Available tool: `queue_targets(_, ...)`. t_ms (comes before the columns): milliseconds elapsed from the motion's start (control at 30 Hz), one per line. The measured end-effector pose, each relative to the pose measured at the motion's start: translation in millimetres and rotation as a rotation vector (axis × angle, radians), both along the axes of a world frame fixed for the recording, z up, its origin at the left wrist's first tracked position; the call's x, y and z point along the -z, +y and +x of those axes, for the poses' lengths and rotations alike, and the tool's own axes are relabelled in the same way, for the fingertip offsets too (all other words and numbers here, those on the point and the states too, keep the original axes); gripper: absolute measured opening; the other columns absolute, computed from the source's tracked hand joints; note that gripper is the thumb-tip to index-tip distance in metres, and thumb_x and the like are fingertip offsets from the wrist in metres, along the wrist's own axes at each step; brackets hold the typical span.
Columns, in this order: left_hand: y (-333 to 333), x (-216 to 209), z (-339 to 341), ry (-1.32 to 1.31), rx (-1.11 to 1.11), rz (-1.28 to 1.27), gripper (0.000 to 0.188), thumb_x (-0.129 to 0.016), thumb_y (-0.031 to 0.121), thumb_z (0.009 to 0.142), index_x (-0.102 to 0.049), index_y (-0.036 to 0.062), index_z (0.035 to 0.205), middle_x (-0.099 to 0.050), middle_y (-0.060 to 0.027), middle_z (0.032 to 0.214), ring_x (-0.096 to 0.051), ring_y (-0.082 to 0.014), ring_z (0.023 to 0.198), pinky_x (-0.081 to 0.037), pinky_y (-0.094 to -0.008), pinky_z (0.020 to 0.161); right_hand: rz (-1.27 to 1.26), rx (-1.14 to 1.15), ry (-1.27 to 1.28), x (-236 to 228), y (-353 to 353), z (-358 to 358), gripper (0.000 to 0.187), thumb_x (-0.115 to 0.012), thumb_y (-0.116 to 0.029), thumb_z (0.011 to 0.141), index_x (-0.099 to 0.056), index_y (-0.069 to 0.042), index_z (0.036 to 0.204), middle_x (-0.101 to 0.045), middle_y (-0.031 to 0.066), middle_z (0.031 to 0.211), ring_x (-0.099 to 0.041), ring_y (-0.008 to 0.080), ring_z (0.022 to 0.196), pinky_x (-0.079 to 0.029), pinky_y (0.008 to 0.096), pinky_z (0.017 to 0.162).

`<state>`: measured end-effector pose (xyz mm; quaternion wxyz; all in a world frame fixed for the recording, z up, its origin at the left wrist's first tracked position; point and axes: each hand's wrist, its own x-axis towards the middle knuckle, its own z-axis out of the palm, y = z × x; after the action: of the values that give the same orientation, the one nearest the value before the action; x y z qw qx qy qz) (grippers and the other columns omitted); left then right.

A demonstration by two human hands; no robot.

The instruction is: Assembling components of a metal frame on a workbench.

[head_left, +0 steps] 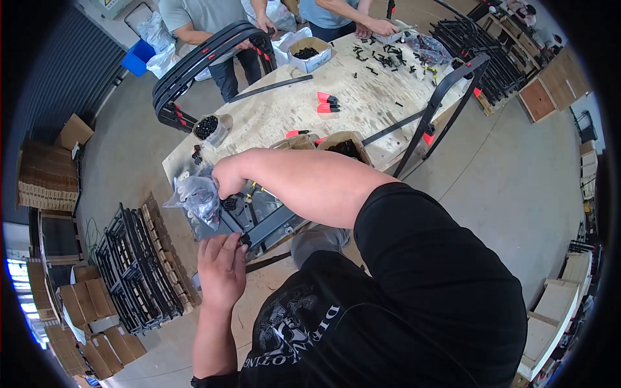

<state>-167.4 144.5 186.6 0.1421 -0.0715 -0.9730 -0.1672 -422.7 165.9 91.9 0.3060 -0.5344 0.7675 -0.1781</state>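
My left hand (222,268) is at the near left end of a dark grey metal frame (268,226), its fingers bent and pressed together around that end. A small black piece (244,238) sits at the tube's tip beside my fingertips. My right arm reaches across the table, and my right hand (229,178) is at a clear plastic bag (199,197) of small parts. The right fingers are hidden from view, so their grip does not show. Black parts and a yellow-handled tool (251,192) lie between the frame's tubes, close to my right hand.
The wooden table (259,116) carries a tub of black parts (207,128), a white box (309,55), an open carton (346,147), red-and-black pieces (327,102) and scattered bolts (385,59). Curved black frames (213,55) stand at its edges. Two people work across it. Stacked frames (139,268) are at left.
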Motion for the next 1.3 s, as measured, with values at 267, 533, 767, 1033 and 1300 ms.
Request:
queue_targets(267,-11.1,26.1,23.1,0.035,-0.042,-0.147,0.052,-0.068,0.004,0.084,-0.055,0.0019,0.135,-0.064,-0.016,0.11,-0.06,-0.0363,0.103,-0.047,-0.0465,0.091,-0.027,0.018,-0.023,10.7,-12.4,3.9,0.04,-0.073,-0.038,0.08,-0.076,0.001,0.088,-0.073,0.0143,0.081,-0.069,0.0264,0.068,-0.054,0.0395,0.065)
queue_targets(533,-16.4,16.2,22.9,-0.031,-0.092,0.237,0.073,-0.077,0.01,0.083,-0.042,-0.0014,0.146,-0.065,-0.0201,0.121,-0.063,-0.0387,0.108,-0.051,-0.0437,0.094,-0.038,-0.035,-0.021,-15.1,8.5,1.3,0.043,-0.073,-0.037,0.082,-0.073,-0.005,0.111,-0.073,0.0202,0.106,-0.07,0.0329,0.101,-0.054,0.0408,0.089)
queue_targets(767,-33.5,2.2,30.3,0.033,-0.075,0.324,0.063,-0.079,0.009,0.079,-0.053,-0.0021,0.136,-0.065,-0.0201,0.12,-0.065,-0.034,0.108,-0.052,-0.0402,0.094,0.02,0.024,-0.045,-24.6,10.9,3.8,0.048,-0.072,-0.037,0.083,-0.07,-0.005,0.119,-0.07,0.0199,0.116,-0.068,0.0336,0.106,-0.053,0.0403,0.092)
queue_targets(1033,-44.2,-35.0,-27.8,-0.104,0.013,0.54,0.035,-0.073,0.01,0.085,-0.065,-0.0014,0.117,-0.07,-0.0167,0.107,-0.068,-0.0271,0.096,-0.053,-0.0355,0.088,0.036,0.04,-0.058,-13.6,6.1,-0.6,0.047,-0.072,-0.036,0.083,-0.07,-0.005,0.118,-0.071,0.02,0.112,-0.068,0.0333,0.104,-0.054,0.041,0.091)
queue_targets(1300,13.1,-15.3,-71.3,-0.268,0.263,0.169,0.042,-0.079,0.032,0.082,-0.068,0.0006,0.107,-0.07,-0.0197,0.099,-0.067,-0.0366,0.092,-0.054,-0.0438,0.083,0.027,0.065,-0.065,-16.4,4.7,-3.1,0.046,-0.073,-0.036,0.082,-0.071,-0.004,0.115,-0.072,0.02,0.112,-0.069,0.033,0.104,-0.054,0.0411,0.091)
